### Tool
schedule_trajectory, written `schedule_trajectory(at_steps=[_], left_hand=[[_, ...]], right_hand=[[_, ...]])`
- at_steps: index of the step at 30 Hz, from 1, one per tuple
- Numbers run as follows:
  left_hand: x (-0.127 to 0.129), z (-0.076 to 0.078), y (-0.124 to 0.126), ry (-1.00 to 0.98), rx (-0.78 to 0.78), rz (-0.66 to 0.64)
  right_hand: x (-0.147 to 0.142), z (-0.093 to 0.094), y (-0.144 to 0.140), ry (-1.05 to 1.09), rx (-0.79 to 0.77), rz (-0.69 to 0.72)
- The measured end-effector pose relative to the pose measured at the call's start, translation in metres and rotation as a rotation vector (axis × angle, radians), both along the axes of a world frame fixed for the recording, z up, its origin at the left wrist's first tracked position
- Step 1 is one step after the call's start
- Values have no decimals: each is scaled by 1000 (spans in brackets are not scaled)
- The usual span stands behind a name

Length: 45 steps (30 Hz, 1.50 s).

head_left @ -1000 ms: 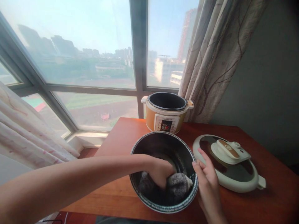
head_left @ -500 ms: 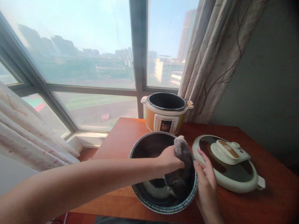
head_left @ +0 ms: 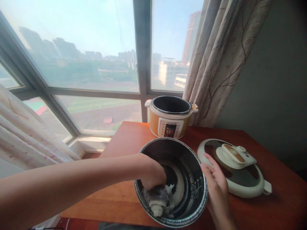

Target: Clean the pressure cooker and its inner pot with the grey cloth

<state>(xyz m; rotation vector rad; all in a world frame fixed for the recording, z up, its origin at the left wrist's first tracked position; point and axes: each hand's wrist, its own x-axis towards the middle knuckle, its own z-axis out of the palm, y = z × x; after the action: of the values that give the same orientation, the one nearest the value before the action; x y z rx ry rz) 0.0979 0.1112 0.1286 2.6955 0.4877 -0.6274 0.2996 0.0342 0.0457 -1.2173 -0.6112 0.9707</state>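
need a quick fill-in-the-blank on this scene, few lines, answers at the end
1. The hand on the gray cloth inside the black pot is the person's ____ hand.
2. The right hand touches the ____, not the inner, wall of the pot.
3. Compared with the pot, the cooker body stands ____ from the person.
4. In the picture, the round lid lies on the table to the ____ of the pot.

Missing words: left; outer; farther; right.
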Motion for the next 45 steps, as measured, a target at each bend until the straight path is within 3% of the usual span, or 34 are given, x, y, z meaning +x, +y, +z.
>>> schedule_trajectory(at_steps=[3, 5, 10, 14, 19, 21, 23, 25, 27, 31, 34, 38, 42, 45], left_hand=[[-7, -23, -1, 64, 258, -34], [-11, -37, 4, -52, 412, 6], [-13, -49, 32, -196, 539, -92], [-4, -36, 44, -255, 606, -189], [18, 8, 37, -382, 689, -359], [25, 26, 33, -462, 728, -379], [28, 35, 32, -522, 743, -347], [26, 29, 33, -518, 705, -279], [20, 12, 35, -433, 620, -214], [9, -23, 36, -82, 447, -43], [10, -27, 31, 35, 336, 48], [14, -19, 23, -56, 179, -60], [11, -22, 19, -219, -33, -226], [8, -26, 20, -233, 67, -268]], right_hand=[[2, -4, 0, -71, -2, 0], [3, -5, -1, -128, 4, -3], [-1, -5, -3, -233, 11, -49], [-3, -4, -3, -252, -9, -74], [-1, -7, -2, -261, -18, -73], [0, -9, -1, -252, -22, -63], [0, -10, 0, -239, -13, -54], [0, -11, 0, -234, 5, -54], [-1, -11, 0, -237, 16, -57], [-3, -8, -1, -245, 24, -62], [-4, -7, -2, -251, 26, -74], [-5, -9, -1, -225, 19, -91], [-7, -10, -1, -188, 29, -103], [-7, -9, -1, -190, 33, -102]])
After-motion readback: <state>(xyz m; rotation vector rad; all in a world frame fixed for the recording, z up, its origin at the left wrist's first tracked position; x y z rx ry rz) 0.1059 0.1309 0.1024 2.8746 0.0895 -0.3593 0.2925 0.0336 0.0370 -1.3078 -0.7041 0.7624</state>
